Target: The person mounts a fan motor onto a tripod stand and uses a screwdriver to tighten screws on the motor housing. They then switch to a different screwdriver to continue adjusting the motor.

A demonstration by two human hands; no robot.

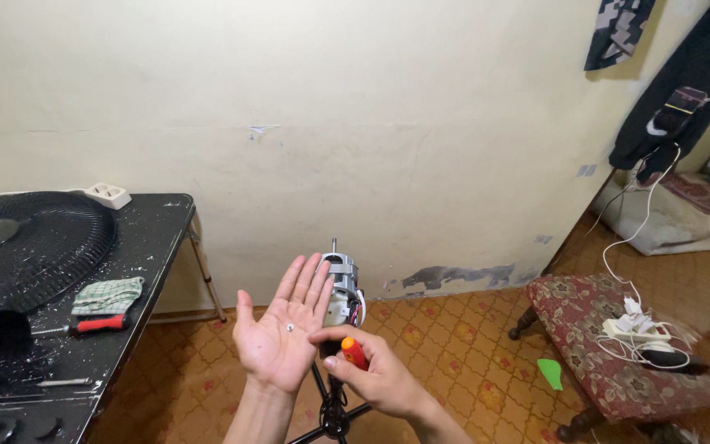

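Note:
My left hand (pixel 281 329) is held up flat, palm toward me, fingers apart, with a tiny silver screw (pixel 289 327) lying on the palm. My right hand (pixel 375 374) is just below and to the right, gripping a screwdriver with an orange-red handle (pixel 353 352); its thumb and forefinger reach toward the left palm. Behind both hands a bare grey fan motor (pixel 343 284) with a short shaft and coloured wires stands on a black stand (pixel 332 415).
A black folding table (pixel 145 247) at left carries a black fan grille (pixel 30 247), a white power socket (pixel 108 195), a green checked cloth (pixel 107 294) and a red-handled screwdriver (pixel 99 324). At right, a patterned stool (pixel 618 362) holds a power strip and white cables. A green scrap (pixel 550 373) lies on the floor.

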